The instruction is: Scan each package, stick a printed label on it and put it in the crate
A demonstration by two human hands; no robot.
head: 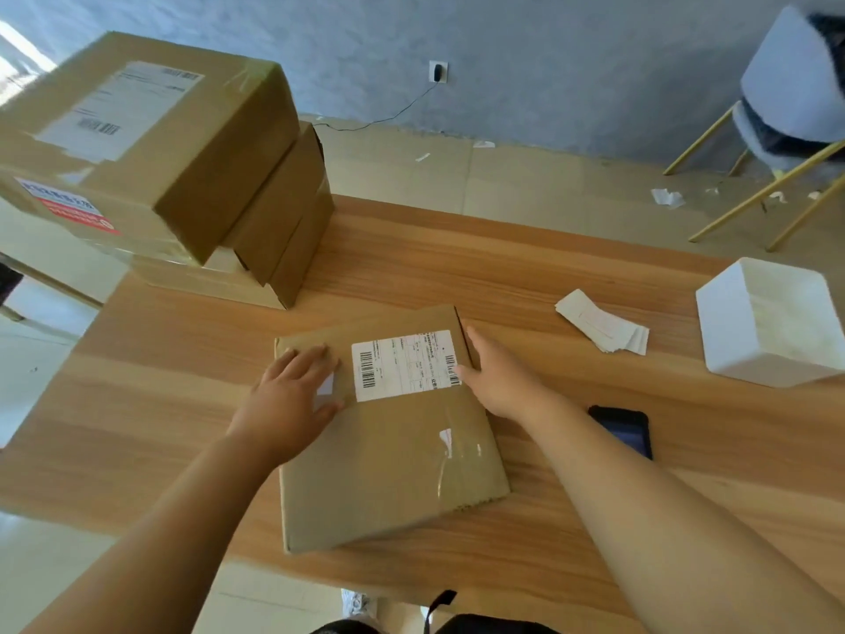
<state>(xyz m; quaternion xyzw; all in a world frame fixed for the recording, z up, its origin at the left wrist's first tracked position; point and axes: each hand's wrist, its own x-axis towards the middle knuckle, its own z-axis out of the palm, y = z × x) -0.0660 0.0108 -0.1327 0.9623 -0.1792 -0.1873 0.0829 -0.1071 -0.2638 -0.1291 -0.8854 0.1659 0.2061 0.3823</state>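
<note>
A flat brown cardboard package (pixel 388 455) lies on the wooden table (pixel 526 267) in front of me. A white printed label (pixel 404 366) with barcodes is stuck on its top, toward the far edge. My left hand (pixel 292 400) lies flat on the package's left part, fingers straight, just left of the label. My right hand (pixel 496 372) rests against the package's right edge, its thumb touching the label's right end. A stack of loose white labels (pixel 603 329) lies on the table to the right. No crate is in view.
Several large brown boxes (pixel 151 144) are piled at the table's back left. A white box (pixel 772 322) sits at the right edge. A black phone (pixel 624 430) lies beside my right forearm. A chair (pixel 786 107) stands on the floor at the back right.
</note>
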